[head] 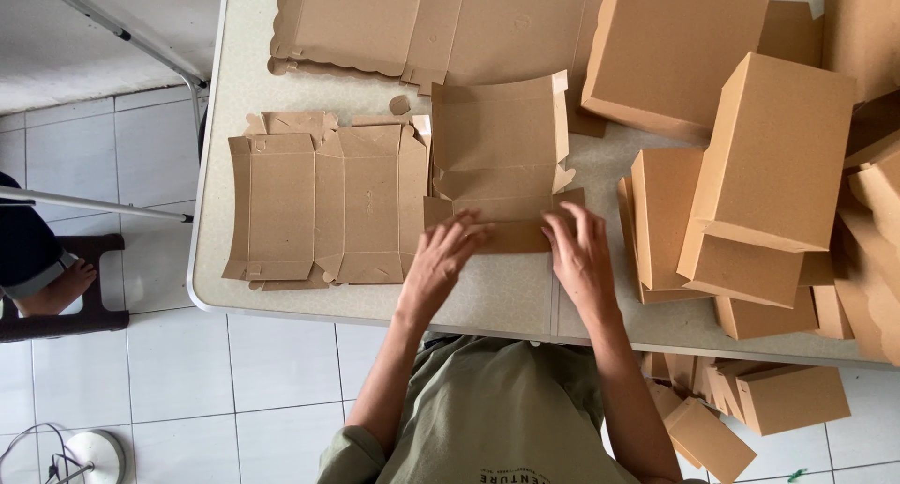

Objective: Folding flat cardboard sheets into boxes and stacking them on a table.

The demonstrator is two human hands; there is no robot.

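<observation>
Under both palms lies a half-folded cardboard box blank (500, 156) — the left hand (439, 259) and right hand (579, 254) press flat, fingers spread, on its near flap. Left of them, flat blanks (323, 208); to the right, finished boxes (764, 165) stacked on the table (506, 301).

Under our hands (441, 259) (581, 254) we see a plain kraft-brown sheet (497, 156). Left of them lies a flat blank (328, 208) in the same brown, and right of them the boxes (769, 165) match it. The table (506, 297) is pale speckled grey, our shirt (497, 418) olive green, the floor (216, 372) white tile with thin grey lines.
</observation>
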